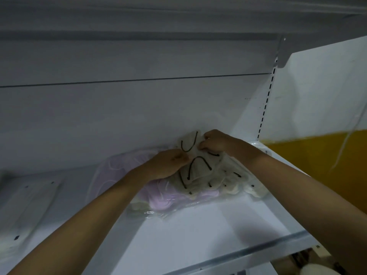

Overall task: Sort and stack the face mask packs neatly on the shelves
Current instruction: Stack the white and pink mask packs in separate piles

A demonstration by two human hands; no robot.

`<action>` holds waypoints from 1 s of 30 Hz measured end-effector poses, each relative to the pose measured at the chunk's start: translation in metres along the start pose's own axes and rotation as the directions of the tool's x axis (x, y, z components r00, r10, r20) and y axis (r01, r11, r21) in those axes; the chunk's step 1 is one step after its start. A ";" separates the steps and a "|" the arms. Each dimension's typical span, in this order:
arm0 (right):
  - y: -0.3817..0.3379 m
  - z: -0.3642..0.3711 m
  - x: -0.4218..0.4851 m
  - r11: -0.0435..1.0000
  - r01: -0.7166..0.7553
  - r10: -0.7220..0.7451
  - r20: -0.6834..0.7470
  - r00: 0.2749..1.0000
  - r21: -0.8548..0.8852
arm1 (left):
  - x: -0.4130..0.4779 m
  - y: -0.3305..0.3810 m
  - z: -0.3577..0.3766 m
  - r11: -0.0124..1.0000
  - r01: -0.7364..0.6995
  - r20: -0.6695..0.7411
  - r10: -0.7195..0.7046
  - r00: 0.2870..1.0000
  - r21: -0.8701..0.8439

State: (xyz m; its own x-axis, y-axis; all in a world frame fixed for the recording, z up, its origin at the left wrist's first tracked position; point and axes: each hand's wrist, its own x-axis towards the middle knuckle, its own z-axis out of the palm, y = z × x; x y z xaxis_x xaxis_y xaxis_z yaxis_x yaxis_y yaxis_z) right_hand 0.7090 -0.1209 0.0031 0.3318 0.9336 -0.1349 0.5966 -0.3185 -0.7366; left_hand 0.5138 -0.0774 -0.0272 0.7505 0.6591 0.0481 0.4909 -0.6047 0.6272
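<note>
Nearest me, the white metal shelf point(208, 231) runs bare to its front lip; beyond it the clear pack of pale masks with black ear loops point(206, 175) lies half over a clear pack of lilac masks point(123, 167), long axis slanting right; my left hand point(168, 165) and right hand point(216, 142) both pinch its far edge, forearms converging.
</note>
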 end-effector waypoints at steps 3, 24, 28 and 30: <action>0.016 -0.005 0.000 0.988 -0.056 0.062 0.039 0.997 -0.144 | -0.011 0.002 -0.009 0.952 -0.102 -0.168 0.156 0.973 0.289; 0.013 -0.014 0.002 0.818 -0.165 -0.016 0.307 0.952 0.551 | -0.028 0.000 -0.009 0.955 -0.015 0.038 0.004 0.999 0.295; 0.004 -0.004 -0.001 0.849 -0.137 -0.017 0.285 0.958 0.511 | -0.030 -0.008 -0.006 0.995 -0.018 0.003 0.017 1.000 0.094; 0.010 0.000 0.000 0.881 -0.148 0.014 0.288 0.958 0.450 | -0.031 -0.009 -0.003 0.992 -0.013 -0.053 0.020 0.998 0.127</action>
State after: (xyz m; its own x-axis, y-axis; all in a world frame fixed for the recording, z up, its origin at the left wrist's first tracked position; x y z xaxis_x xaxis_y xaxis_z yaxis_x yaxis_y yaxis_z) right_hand 0.7154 -0.1240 -0.0043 0.1159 0.9367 -0.3304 0.1472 -0.3451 -0.9269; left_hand 0.4847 -0.0907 -0.0320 0.7357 0.6696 0.1020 0.5329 -0.6651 0.5232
